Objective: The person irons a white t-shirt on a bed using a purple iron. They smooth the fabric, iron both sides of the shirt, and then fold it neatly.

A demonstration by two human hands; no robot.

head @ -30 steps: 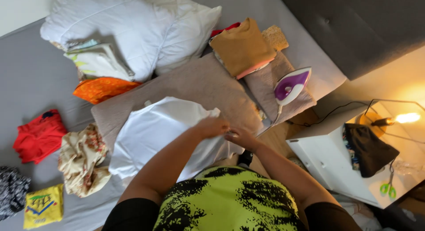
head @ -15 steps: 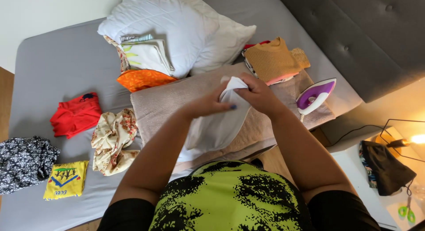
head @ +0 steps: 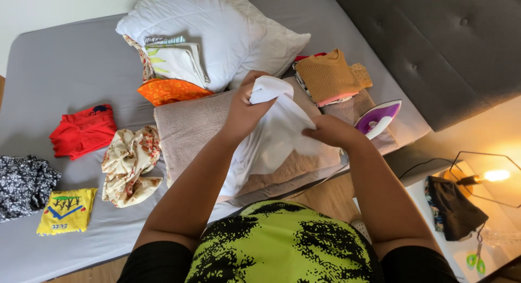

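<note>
Head view shows both hands gripping a white garment (head: pixel 277 131) above the beige towel (head: pixel 190 125) on the bed (head: pixel 65 60): left hand (head: pixel 244 106) fingers pinch its upper edge, right hand (head: pixel 331 132) fingers clamp its side.

— What can't you make out here?

— The left hand (head: pixel 242 110) covers the top corner of the white cloth (head: pixel 277 132), and its fingertips are buried in the folds. The right hand (head: pixel 329 132) hides the cloth's edge too.

— And at the borders?

— The black patterned garment (head: pixel 24 185) is cut off by the left edge; the green scissors (head: pixel 475 261) are too small to judge. The beige towel (head: pixel 190 128) runs under the cloth — its middle is unseen.
</note>
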